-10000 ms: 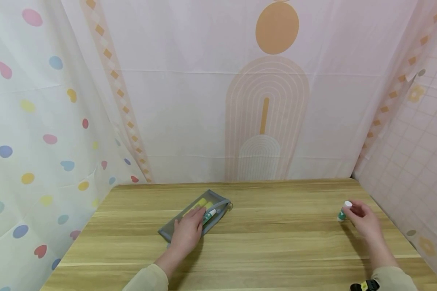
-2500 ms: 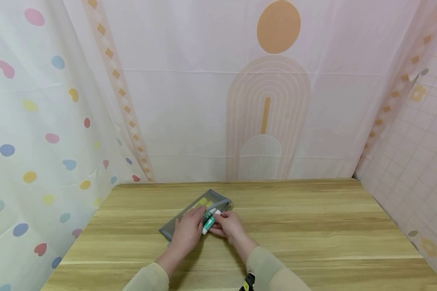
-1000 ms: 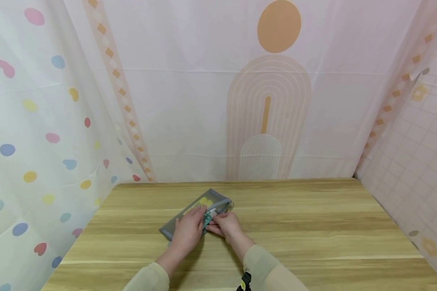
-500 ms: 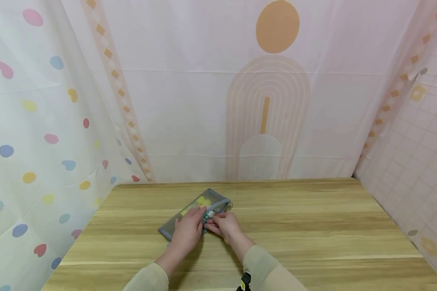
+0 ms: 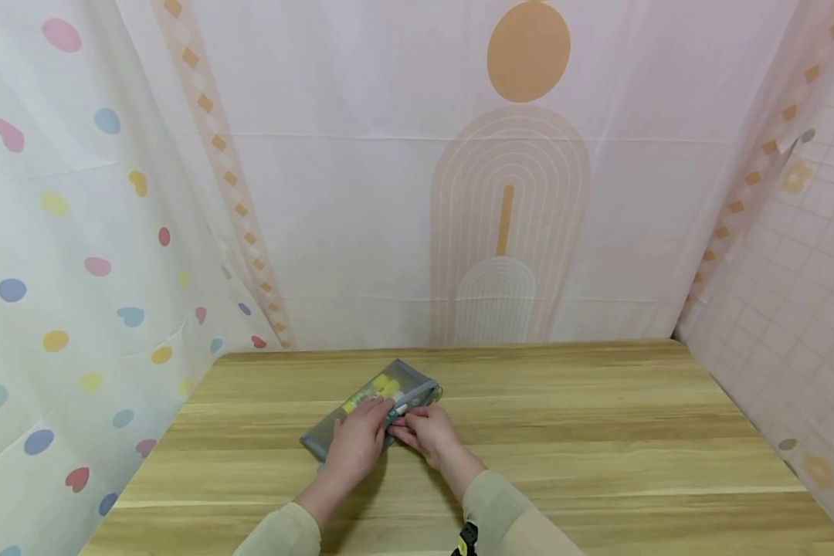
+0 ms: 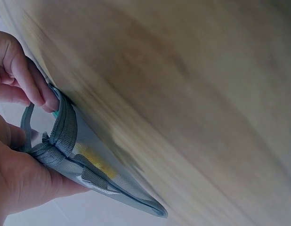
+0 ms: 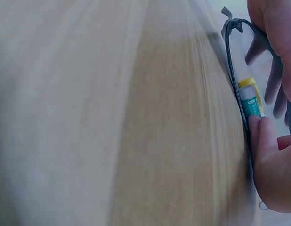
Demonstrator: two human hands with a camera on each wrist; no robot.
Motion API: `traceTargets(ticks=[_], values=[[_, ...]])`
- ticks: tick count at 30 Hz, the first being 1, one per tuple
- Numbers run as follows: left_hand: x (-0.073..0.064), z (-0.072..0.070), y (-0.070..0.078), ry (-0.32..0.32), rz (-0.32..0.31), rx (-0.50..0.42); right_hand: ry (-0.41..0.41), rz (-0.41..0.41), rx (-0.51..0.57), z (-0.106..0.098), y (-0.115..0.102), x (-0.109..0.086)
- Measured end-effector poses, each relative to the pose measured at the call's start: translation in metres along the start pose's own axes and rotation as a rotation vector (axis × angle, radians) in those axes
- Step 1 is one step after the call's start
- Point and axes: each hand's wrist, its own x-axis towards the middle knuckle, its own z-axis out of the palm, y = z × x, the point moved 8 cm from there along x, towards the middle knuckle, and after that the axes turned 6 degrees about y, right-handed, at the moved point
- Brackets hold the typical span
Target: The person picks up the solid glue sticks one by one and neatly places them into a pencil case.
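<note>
A grey mesh pencil case [image 5: 410,377] lies slanted on the wooden table, its mouth spread towards my right hand. My left hand [image 5: 357,442] grips the rim; in the left wrist view its thumb and fingers close on the edge. At the mouth, my right hand [image 5: 436,437] holds a green glue stick [image 7: 249,104], fingers reaching inside. The right fingers [image 7: 265,134] hide the stick's near end in the right wrist view. Yellow glue sticks [image 5: 382,384] show through the mesh, one with its yellow end [image 7: 246,82] just beyond the green stick.
The wooden table [image 5: 598,448] stretches away on both sides of the case. Printed curtains [image 5: 361,232] hang behind it and at left and right. A black and yellow wrist strap [image 5: 467,538] sits by the right sleeve.
Ten seconds ago my right hand held the glue stick at the table's far right. It brought the stick to the case, then slid it inward. My left hand stays on the case.
</note>
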Motion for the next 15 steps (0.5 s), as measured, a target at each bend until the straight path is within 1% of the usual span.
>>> traceTargets(ticks=[5,10,15], values=[[-0.0001,0.0011,0.0004,-0.015,-0.001,0.004,-0.004,-0.002,0.021,-0.0014,0.001,0.0011],[-0.0003,0.0025,0.0007,-0.031,-0.003,0.016,0.0,0.002,0.009,-0.0036,0.0011,0.0006],[-0.0005,0.0027,0.001,-0.018,-0.002,0.009,0.002,0.007,0.009,-0.0059,0.0012,0.0006]])
